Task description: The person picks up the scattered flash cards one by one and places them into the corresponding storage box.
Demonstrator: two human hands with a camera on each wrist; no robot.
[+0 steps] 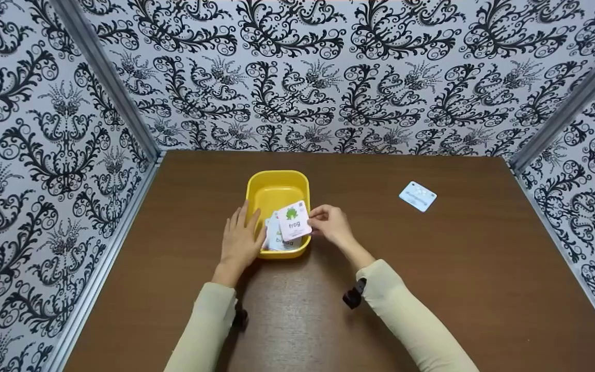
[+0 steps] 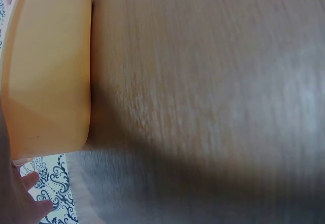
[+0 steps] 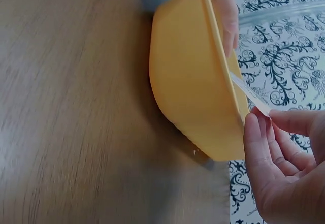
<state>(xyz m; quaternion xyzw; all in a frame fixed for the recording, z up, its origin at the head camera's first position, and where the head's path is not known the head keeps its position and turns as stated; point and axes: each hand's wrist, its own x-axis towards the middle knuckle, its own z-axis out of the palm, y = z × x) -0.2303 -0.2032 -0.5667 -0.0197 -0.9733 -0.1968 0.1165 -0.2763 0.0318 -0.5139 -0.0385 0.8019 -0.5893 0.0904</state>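
Note:
In the head view a yellow plastic tub (image 1: 278,178) stands on the table with picture cards in its near end. My right hand (image 1: 330,223) pinches the right edge of a frog card (image 1: 294,221) between thumb and fingertips. The card is tilted over the tub's right rim, overlapping a bread card (image 1: 277,243) beneath it. The right wrist view shows this card (image 3: 251,94) edge-on, dipping inside the rim. My left hand (image 1: 239,240) rests over the tub's left rim with relaxed, spread fingers, some reaching inside. In the left wrist view its fingers (image 2: 38,209) show beside the tub wall (image 2: 48,71).
A pale blue card (image 1: 418,196) lies alone on the brown wooden table (image 1: 463,248), right of the tub. Patterned wall panels (image 1: 297,93) with metal corner posts enclose the back and both sides. Dark wrist cameras (image 1: 353,295) sit at the sleeve cuffs.

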